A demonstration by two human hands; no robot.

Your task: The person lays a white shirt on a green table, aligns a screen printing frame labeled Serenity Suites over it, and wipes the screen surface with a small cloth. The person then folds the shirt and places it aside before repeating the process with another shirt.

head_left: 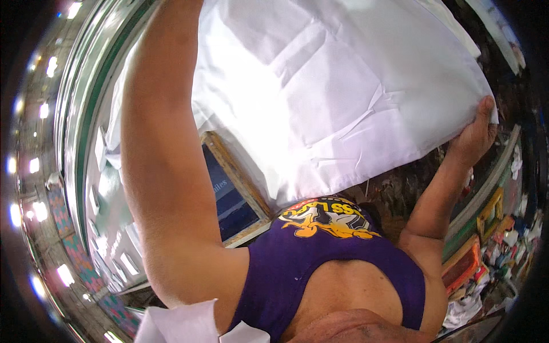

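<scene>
A large white cloth (pixel 320 97) hangs spread out in front of me, with creases across its middle and a straight hem along the lower edge. My right hand (pixel 477 130) is closed on its right edge near the lower corner, thumb on the outside. My left arm (pixel 163 126) reaches up past the left side of the cloth and leaves the picture at the top, so the left hand is out of sight. The cloth's upper edge is cut off too.
Beside my body on the left is a wooden frame (pixel 251 191) with a dark blue panel. A long green-edged table (pixel 91 160) runs along the left. At the lower right lie an orange-red frame (pixel 464 264), a yellow frame (pixel 490 214) and a heap of scraps (pixel 503 251).
</scene>
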